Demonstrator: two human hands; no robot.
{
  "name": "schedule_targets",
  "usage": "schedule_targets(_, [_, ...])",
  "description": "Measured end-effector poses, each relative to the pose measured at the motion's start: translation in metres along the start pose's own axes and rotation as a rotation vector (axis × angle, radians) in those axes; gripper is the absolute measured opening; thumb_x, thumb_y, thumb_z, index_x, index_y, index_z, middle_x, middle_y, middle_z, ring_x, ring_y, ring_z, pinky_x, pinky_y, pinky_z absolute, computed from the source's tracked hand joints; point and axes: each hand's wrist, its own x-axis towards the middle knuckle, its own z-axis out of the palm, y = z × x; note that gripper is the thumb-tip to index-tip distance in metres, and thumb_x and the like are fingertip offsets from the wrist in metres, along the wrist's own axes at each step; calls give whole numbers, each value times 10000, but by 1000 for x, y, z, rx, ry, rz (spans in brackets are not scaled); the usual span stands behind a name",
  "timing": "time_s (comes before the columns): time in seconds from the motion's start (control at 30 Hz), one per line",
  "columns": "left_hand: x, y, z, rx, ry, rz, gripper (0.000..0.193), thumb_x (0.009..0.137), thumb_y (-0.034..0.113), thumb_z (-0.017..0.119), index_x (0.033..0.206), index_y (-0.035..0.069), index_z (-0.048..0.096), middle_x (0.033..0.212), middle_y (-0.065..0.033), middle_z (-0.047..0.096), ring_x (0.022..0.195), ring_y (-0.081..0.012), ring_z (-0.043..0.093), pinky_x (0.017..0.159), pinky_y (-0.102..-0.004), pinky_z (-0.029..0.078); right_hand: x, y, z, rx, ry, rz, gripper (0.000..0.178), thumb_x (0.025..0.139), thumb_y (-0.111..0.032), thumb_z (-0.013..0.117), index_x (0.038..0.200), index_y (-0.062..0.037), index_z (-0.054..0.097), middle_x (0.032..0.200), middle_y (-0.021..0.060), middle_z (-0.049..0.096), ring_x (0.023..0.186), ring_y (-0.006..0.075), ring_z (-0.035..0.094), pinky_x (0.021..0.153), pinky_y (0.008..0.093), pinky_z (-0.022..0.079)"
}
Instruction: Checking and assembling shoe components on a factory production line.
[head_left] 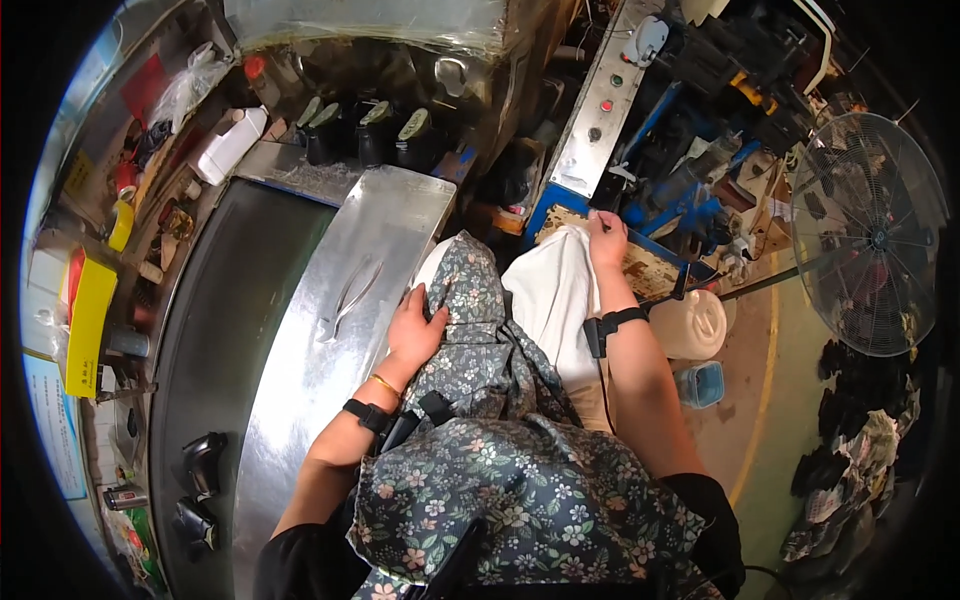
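My left hand (415,328) lies with its fingers spread on the dark floral apron (460,370) over my left leg, beside a sloping metal sheet (300,370). A thin looped metal tool (352,303) rests on that sheet. Further right, my right hand (607,243) is at the near edge of a blue-framed machine (547,212), above the white cloth (555,290) over my right leg. Its fingers are curled, with a small dark thing at the fingertips that I cannot make out. Black straps sit on both forearms.
A dark conveyor belt (225,280) runs on the left, carrying black shoe-like pieces (205,465). Several black shoe forms (375,135) stand beyond it. A button panel (605,110) rises ahead. To the right are a pale bucket (690,325), a blue tub (700,384) and a fan (870,240).
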Motion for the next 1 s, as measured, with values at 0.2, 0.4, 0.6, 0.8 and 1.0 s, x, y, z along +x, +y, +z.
schedule_targets(0.2, [10,-2,0,-22,32,-23,645,851,351,657,1355,-15,491,1299,-277,564,1244,-430,509,1038,-455,421,-26,1,10,135,-735,-198,345,826,-278,741,1114,-93,706,1048,168,712,954,296,678,863,357,514])
schedule_targets(0.4, [22,8,3,-29,18,24,638,852,370,647,1342,-13,502,1331,-279,540,1233,-437,513,1032,-452,427,24,2,33,-208,-452,-73,301,901,-337,660,919,-37,684,906,216,687,887,389,655,798,430,512])
schedule_targets(0.6, [9,-7,7,-68,58,14,650,831,378,659,1325,-23,523,1319,-312,536,1214,-451,527,1024,-448,439,16,-24,32,-234,-106,-211,280,864,-287,699,1000,-46,657,1026,215,621,961,421,588,839,491,475])
schedule_targets(0.8, [-1,-10,4,-70,84,27,633,819,370,665,1294,-30,541,1270,-285,576,1193,-442,541,1013,-461,443,-102,-48,-35,-378,-965,-622,395,837,-404,663,1117,-128,704,1368,109,531,1333,363,404,1150,578,188])
schedule_targets(1.0, [11,-16,12,-76,74,30,478,899,338,589,1265,30,598,1244,-246,611,1172,-410,569,986,-448,469,-159,-58,-63,-487,-912,-830,365,884,-434,587,1031,-136,739,1240,70,638,1285,320,475,1160,554,191])
